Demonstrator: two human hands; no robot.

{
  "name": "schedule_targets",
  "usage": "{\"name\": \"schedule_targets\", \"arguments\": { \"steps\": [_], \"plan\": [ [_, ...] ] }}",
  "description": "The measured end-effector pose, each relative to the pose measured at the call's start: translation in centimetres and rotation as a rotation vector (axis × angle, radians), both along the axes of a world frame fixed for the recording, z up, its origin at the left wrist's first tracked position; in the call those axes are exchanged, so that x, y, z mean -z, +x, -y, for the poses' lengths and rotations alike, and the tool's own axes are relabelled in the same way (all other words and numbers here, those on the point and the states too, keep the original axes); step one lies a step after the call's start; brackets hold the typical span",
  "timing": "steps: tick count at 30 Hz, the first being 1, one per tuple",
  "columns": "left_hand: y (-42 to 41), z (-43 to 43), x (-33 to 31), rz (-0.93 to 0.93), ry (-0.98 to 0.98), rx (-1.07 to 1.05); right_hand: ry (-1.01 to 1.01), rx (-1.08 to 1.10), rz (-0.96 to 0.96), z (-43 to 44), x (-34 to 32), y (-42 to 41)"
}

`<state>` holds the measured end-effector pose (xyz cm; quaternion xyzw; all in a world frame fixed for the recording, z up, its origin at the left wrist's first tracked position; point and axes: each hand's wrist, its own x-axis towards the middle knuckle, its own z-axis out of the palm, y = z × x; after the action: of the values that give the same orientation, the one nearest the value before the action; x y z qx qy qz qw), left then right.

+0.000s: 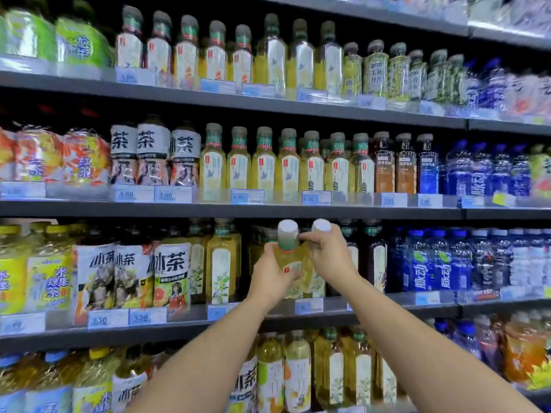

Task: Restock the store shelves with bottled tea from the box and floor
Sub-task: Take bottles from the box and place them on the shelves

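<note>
Two yellow tea bottles with white caps stand side by side at the front of the third shelf (372,307). My left hand (269,278) wraps around the body of the left tea bottle (287,234). My right hand (329,257) grips the right tea bottle (321,225) just under its cap, and its fingers reach across toward the left bottle's neck. Both forearms stretch up from the bottom of the view. The lower parts of both bottles are mostly hidden behind my hands. No box or floor is in view.
Rows of tea bottles fill the shelves above (268,162) and below (298,371). A yellow tea bottle (220,263) stands left of a dark gap beside my hands. Blue drink bottles (432,260) line the right side. Price tags run along the shelf edges.
</note>
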<state>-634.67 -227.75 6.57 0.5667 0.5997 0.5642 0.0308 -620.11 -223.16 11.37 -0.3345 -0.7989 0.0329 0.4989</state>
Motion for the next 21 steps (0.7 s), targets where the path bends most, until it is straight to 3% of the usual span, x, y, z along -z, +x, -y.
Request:
{"name": "schedule_targets", "arguments": {
  "steps": [11,14,18,21],
  "plan": [
    [-1.1,-8.9,2.9,0.083,-0.162,-0.018,-0.120,0.095,0.008,-11.6,3.8,-2.0],
    [-1.0,-9.5,3.9,-0.017,-0.146,-0.074,-0.115,0.121,0.063,-12.8,5.7,-1.8],
    [-0.6,-8.9,5.2,-0.197,-0.200,-0.265,0.122,0.364,0.298,-11.9,9.4,-1.1],
    [-0.3,-8.5,5.9,-0.238,-0.257,-0.271,0.146,0.401,0.288,-10.9,11.1,-0.7]
  ]
}}
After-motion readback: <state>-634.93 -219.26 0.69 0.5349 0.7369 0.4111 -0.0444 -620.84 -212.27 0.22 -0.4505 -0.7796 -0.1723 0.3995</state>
